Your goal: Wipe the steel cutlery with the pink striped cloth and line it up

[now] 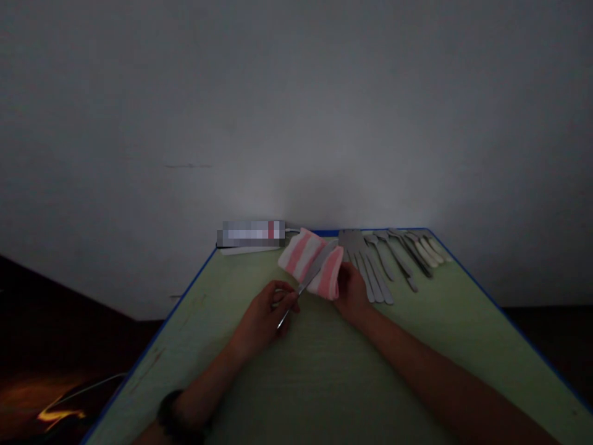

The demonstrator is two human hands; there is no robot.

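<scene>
My left hand pinches the handle of a metal utensil, its thin shaft slanting up to the right into a pink and white striped cloth. My right hand grips that cloth from the right side, wrapped around the utensil's upper end, which is hidden in the folds. Both hands are above a pale green table near its far end.
A row of several forks, spoons and knives lies on the table's far right, just beyond my right hand. A blurred box and a white strip sit at the far edge by the grey wall. The table has a blue rim.
</scene>
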